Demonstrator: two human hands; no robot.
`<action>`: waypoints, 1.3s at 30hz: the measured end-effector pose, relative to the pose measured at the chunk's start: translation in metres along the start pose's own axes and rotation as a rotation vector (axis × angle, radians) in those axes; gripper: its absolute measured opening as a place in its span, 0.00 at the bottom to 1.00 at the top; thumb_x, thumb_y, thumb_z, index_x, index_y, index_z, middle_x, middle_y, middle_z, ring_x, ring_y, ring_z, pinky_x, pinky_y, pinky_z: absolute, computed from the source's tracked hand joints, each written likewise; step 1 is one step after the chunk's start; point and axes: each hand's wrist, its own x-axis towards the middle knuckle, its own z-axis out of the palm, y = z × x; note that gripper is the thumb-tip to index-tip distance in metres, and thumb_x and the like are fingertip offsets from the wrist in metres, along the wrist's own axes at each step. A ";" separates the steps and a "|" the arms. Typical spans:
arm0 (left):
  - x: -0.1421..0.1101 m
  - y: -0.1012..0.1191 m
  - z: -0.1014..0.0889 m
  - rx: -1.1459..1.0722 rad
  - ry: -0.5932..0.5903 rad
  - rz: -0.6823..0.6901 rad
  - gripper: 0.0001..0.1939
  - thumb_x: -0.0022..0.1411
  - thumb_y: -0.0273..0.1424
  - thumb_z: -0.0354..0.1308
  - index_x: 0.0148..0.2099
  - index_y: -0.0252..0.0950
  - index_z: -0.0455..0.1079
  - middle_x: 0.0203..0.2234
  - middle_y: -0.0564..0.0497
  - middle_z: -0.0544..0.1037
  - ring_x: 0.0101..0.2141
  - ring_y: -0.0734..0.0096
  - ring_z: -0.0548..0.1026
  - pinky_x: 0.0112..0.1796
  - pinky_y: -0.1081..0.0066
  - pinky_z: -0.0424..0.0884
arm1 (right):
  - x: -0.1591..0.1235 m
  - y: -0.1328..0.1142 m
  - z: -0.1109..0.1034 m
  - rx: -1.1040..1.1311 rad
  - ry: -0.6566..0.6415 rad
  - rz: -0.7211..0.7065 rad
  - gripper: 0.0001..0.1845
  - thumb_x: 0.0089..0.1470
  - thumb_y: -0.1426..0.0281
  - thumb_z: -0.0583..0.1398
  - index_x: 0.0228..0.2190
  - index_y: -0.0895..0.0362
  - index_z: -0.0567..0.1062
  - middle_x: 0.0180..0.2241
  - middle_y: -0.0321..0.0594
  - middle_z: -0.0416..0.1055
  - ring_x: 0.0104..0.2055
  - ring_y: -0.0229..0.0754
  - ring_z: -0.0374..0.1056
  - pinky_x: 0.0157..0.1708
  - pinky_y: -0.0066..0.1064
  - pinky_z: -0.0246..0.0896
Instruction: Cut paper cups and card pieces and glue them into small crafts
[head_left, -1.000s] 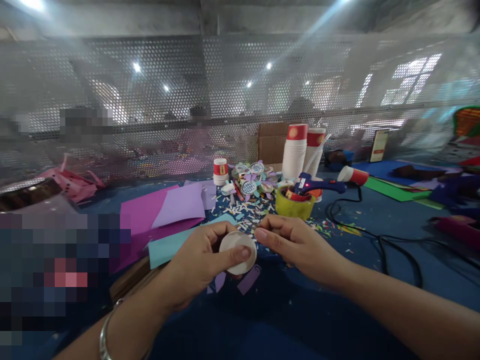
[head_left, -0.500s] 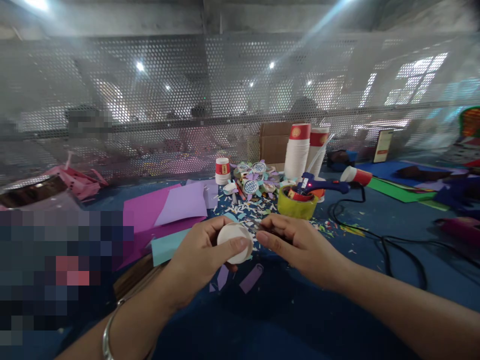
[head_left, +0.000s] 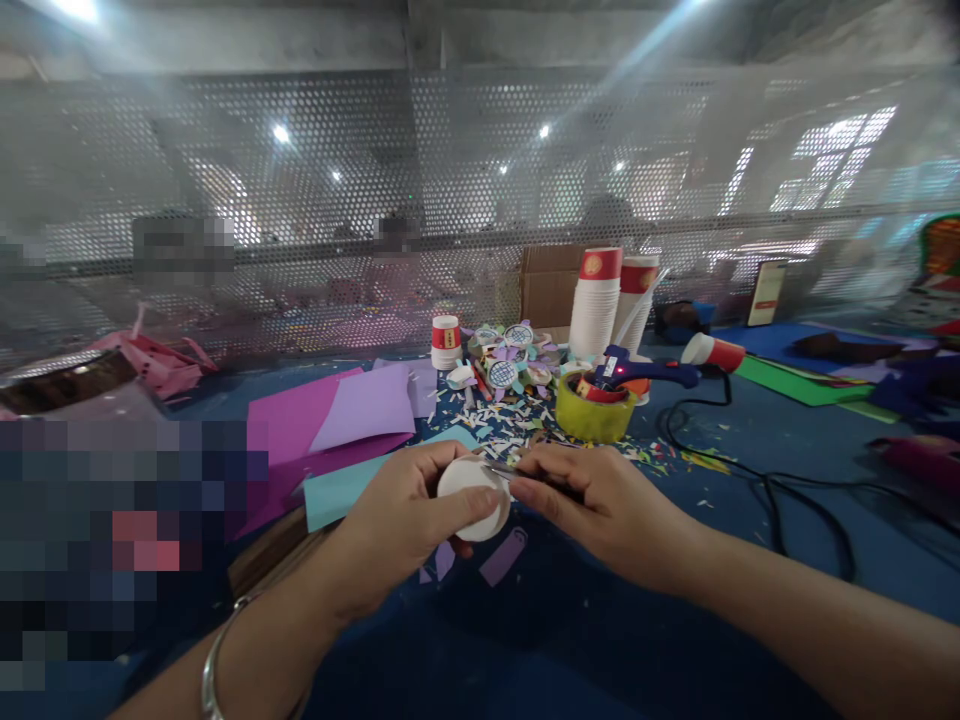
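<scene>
In my left hand [head_left: 416, 500], closed with the thumb across its face, is a round white paper cup bottom [head_left: 466, 484]. My right hand [head_left: 581, 490] is closed around a thin metal blade [head_left: 497, 470], whose tip lies at the upper right edge of the white round. My fingers hide the handle, so I cannot tell whether it belongs to scissors or a knife. Below the hands rest purple paper pieces [head_left: 504, 558]. Light blue paper [head_left: 341, 492] lies beside my left hand.
Paper scraps [head_left: 487, 415] spread beyond my hands, before a heap of decorated rounds [head_left: 502, 374]. A glue gun [head_left: 649, 373] rests on a yellow tape roll [head_left: 592, 415]; its black cable [head_left: 769, 490] trails right. Stacked paper cups [head_left: 595, 310] stand behind. Purple sheets [head_left: 285, 420] lie left.
My right hand has brought the blade against the edge of the cup bottom. My left hand has turned the cup bottom slightly and lowered it a little.
</scene>
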 end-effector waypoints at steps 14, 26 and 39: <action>0.000 0.001 -0.006 -0.113 -0.107 -0.049 0.12 0.53 0.34 0.67 0.32 0.33 0.68 0.23 0.55 0.70 0.23 0.79 0.66 0.23 0.79 0.63 | -0.001 -0.001 -0.003 -0.042 0.002 -0.030 0.17 0.64 0.59 0.51 0.28 0.56 0.69 0.23 0.33 0.63 0.25 0.36 0.58 0.24 0.30 0.49; -0.001 0.003 -0.004 -0.155 -0.111 -0.080 0.12 0.52 0.34 0.67 0.32 0.32 0.69 0.22 0.55 0.71 0.23 0.79 0.65 0.22 0.80 0.65 | -0.001 0.000 0.000 -0.061 0.023 -0.002 0.17 0.63 0.59 0.52 0.26 0.55 0.67 0.21 0.32 0.61 0.24 0.35 0.56 0.24 0.30 0.48; -0.001 0.008 -0.009 -0.219 -0.187 -0.197 0.11 0.50 0.34 0.68 0.30 0.33 0.70 0.20 0.55 0.70 0.20 0.82 0.65 0.19 0.84 0.64 | -0.001 -0.003 -0.002 -0.025 -0.002 -0.005 0.18 0.63 0.59 0.52 0.25 0.55 0.66 0.21 0.31 0.60 0.23 0.35 0.55 0.24 0.30 0.46</action>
